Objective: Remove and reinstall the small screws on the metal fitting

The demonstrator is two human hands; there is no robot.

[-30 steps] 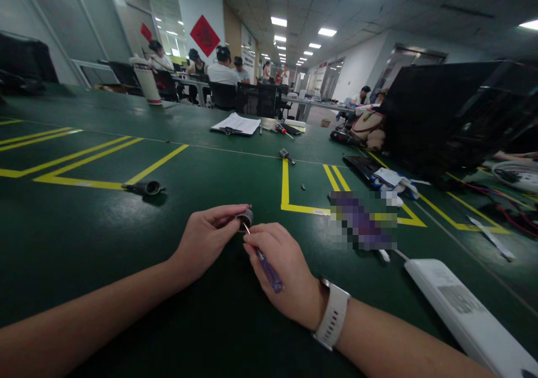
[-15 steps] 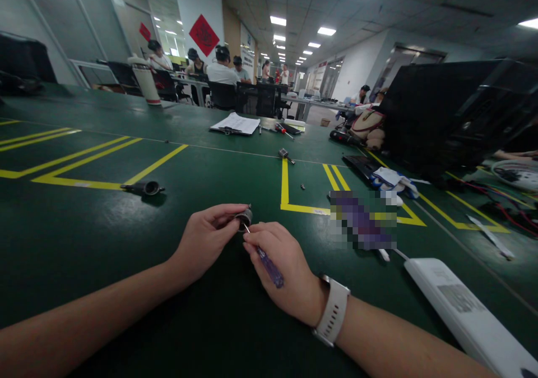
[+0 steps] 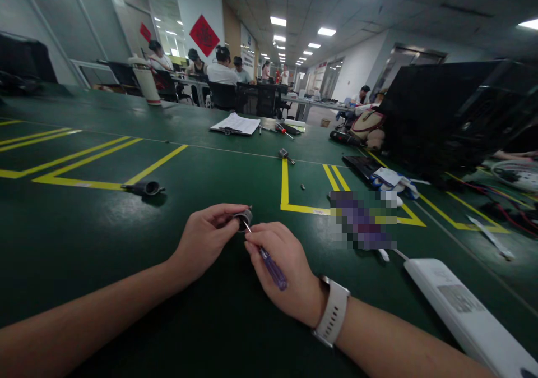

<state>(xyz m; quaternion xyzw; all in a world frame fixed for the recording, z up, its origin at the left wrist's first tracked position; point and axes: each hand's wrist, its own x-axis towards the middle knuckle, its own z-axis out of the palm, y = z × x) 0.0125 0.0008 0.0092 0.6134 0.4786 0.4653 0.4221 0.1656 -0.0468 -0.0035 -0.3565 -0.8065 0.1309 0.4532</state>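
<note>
Between thumb and fingers, my left hand pinches a small round grey metal part with a hollow opening facing me. My right hand is closed on a screwdriver with a clear purple handle. The screwdriver's thin shaft points up and left, its tip at the part's opening; how far it goes in I cannot tell. A dark cylindrical housing lies on the table to the left. Beyond my hands are a small metal piece and a metal part with a shaft.
On the green table with yellow tape lie a white power strip, gloves, a clipboard with paper and a red-handled screwdriver. A large black case stands right. A tumbler stands at the back; people sit beyond.
My right hand and the screwdriver have shifted slightly, the handle end moving a little right and down. My left hand keeps its hold on the round metal part.
</note>
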